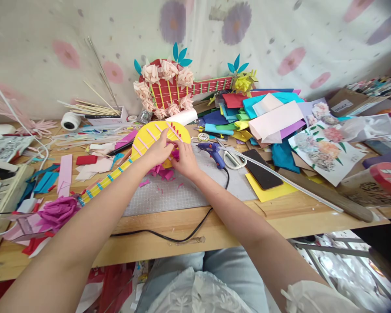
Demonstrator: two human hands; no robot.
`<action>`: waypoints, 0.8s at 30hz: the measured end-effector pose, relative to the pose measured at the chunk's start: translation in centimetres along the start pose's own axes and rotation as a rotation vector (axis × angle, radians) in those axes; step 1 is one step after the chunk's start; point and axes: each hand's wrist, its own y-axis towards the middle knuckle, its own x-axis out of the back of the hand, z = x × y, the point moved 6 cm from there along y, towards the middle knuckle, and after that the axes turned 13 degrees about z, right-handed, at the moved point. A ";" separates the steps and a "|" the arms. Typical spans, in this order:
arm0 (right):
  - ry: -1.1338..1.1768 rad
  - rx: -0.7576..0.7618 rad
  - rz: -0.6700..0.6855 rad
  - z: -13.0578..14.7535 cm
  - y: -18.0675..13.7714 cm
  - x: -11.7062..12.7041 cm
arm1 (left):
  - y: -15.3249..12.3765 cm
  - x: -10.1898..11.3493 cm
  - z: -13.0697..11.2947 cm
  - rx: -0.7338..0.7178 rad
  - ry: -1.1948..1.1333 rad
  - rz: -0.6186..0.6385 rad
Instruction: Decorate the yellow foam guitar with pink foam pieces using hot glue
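Two hands (184, 161) — one yellow guitar (145, 138)

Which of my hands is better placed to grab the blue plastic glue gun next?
Probably your right hand: the blue glue gun lies just right of it, while your left hand is farther.

A glue gun (214, 152), cutting mat (182, 194) and coloured paper (280, 120) mark a craft workspace.

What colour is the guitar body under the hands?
The guitar body is yellow, shown in the head view.
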 end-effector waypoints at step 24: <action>0.120 -0.230 -0.053 -7.6 -10.2 7.0 | -3.9 7.0 4.0 0.253 0.184 -0.311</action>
